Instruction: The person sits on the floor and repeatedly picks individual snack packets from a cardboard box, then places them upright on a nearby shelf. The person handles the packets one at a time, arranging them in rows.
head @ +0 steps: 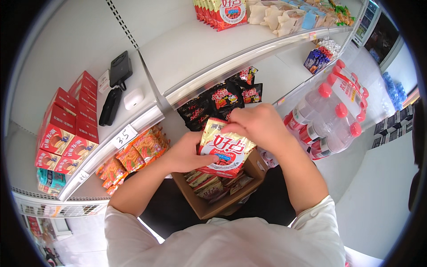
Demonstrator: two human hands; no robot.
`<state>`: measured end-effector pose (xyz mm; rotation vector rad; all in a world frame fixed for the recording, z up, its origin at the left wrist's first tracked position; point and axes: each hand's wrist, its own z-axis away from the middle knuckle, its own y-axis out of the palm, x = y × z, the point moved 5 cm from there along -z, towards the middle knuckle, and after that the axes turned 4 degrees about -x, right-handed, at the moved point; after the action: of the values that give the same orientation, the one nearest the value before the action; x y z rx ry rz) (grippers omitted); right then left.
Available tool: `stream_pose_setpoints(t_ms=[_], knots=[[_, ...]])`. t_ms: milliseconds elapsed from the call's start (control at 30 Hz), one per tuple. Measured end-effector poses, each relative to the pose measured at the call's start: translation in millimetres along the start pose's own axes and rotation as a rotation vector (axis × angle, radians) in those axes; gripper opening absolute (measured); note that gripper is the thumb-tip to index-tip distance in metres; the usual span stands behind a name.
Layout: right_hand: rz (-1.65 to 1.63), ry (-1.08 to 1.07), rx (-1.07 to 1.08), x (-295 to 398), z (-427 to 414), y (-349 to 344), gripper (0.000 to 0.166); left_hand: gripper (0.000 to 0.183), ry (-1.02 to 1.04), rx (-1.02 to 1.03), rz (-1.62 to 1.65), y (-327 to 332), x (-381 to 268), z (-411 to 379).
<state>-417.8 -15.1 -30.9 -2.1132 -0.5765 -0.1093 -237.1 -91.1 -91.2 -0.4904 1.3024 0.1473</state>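
Note:
Between both hands, a red and gold snack bag (228,152) is held upright above a cardboard box (213,209). My left hand (188,152) grips its left side, thumb across the front. At the upper edge of the bag, the fingers of my right hand (253,125) are bent against the gold part; whether other bags are behind it cannot be told. More bags of the same kind (210,192) stand packed inside the box, which sits between my legs. A row of matching bags (230,13) stands on the upper shelf.
Black snack bags (223,96) lie on the lower shelf behind my hands, orange snack bags (143,147) to the left. Red boxes (66,130), a black device (120,68) and a white earphone case (134,99) sit on the left shelf. Shrink-wrapped bottles (328,113) stand at right.

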Motion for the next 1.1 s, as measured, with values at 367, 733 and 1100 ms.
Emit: stream_pose_setpoints(t_ms=[367, 733, 1100], knots=[[-0.769, 0.721, -0.599, -84, 22, -33, 0.030, 0.035, 0.287, -0.588, -0.145, -95, -185, -123], [-0.308, 0.286, -0.396, -55, 8, -7, 0.028, 0.046, 0.326, -0.833, -0.172, -172, -122, -324], [-0.239, 0.184, -0.206, -36, 10, 8, 0.026, 0.053, -0.027, -1.026, -0.805, -142, -150, -285]])
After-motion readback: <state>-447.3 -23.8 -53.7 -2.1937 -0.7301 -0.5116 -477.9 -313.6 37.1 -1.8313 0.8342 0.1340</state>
